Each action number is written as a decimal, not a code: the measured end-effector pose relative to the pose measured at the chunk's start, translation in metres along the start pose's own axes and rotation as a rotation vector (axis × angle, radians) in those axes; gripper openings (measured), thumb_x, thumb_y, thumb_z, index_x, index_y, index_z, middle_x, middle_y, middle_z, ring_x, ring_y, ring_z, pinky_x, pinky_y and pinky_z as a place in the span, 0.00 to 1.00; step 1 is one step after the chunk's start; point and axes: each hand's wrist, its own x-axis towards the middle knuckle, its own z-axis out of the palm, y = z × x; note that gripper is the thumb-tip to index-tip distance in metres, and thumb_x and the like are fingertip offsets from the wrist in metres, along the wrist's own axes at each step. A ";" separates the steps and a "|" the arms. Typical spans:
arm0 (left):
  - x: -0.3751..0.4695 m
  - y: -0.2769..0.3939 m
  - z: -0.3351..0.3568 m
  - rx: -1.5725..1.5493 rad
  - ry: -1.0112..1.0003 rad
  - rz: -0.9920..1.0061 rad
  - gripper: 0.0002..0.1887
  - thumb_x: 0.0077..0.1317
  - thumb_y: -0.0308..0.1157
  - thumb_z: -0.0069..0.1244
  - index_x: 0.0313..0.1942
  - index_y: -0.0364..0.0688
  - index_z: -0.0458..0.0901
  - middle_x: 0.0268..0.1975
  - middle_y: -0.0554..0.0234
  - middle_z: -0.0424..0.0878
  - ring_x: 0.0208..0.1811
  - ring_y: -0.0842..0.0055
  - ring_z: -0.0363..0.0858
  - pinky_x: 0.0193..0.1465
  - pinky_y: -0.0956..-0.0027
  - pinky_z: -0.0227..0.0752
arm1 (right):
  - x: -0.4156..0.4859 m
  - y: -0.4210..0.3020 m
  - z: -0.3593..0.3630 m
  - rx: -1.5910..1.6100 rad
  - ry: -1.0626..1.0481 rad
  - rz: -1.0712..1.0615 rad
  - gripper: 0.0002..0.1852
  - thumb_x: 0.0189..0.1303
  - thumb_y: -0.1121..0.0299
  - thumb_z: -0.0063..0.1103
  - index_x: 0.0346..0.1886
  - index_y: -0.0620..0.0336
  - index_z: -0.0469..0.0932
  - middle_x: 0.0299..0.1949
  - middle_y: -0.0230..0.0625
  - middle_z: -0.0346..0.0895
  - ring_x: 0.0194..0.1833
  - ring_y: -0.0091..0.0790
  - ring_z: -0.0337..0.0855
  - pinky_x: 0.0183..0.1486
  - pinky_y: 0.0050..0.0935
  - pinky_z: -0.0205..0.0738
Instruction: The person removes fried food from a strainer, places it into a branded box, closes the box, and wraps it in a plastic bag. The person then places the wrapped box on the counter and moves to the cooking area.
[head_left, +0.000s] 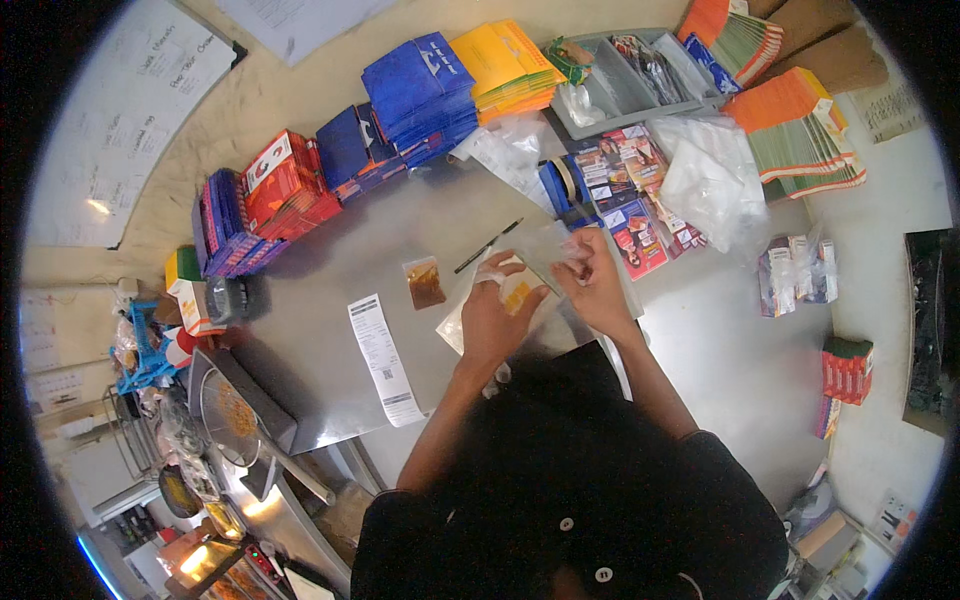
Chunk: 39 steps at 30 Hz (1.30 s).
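Observation:
A clear plastic bag (541, 268) with something yellow (516, 297) showing through it lies in front of my body. My left hand (493, 311) is over its left side, thumb and fingers spread around the yellow patch; whether it grips the plastic cannot be told. At the bag's upper right, my right hand (596, 285) pinches crumpled clear plastic between thumb and fingers. A black pen (489, 245) lies just beyond my left fingertips. To the left are a small clear sachet of brown contents (426, 283) and a long printed paper receipt (384, 360).
Stacks of blue cartons (420, 90), yellow cartons (504, 64) and red cartons (289, 184) line the steel table's (315, 255) back edge. A tape dispenser (559, 186), printed leaflets (634, 240), plastic bags (712, 176) and a grey divided tray (637, 112) stand back right. A strainer (232, 420) is at left.

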 end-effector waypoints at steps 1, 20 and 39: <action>-0.004 -0.004 -0.008 -0.132 -0.069 -0.124 0.19 0.66 0.40 0.63 0.51 0.39 0.83 0.60 0.56 0.81 0.45 0.66 0.87 0.48 0.62 0.79 | 0.000 0.003 -0.008 -0.221 0.069 -0.033 0.27 0.61 0.79 0.65 0.62 0.59 0.64 0.46 0.39 0.77 0.48 0.34 0.80 0.51 0.37 0.76; -0.046 0.056 -0.138 -0.153 0.100 -0.262 0.05 0.69 0.24 0.56 0.43 0.36 0.86 0.46 0.53 0.89 0.48 0.67 0.88 0.52 0.64 0.79 | 0.052 0.054 -0.034 -0.461 -0.342 0.107 0.18 0.58 0.78 0.65 0.53 0.69 0.79 0.43 0.38 0.85 0.44 0.30 0.83 0.47 0.31 0.77; 0.068 -0.005 0.004 0.574 -0.865 0.306 0.36 0.61 0.65 0.55 0.53 0.41 0.85 0.56 0.51 0.81 0.57 0.56 0.81 0.52 0.50 0.79 | 0.029 0.018 -0.021 -0.065 -0.031 0.204 0.20 0.62 0.70 0.63 0.56 0.63 0.73 0.46 0.47 0.83 0.52 0.49 0.85 0.55 0.39 0.77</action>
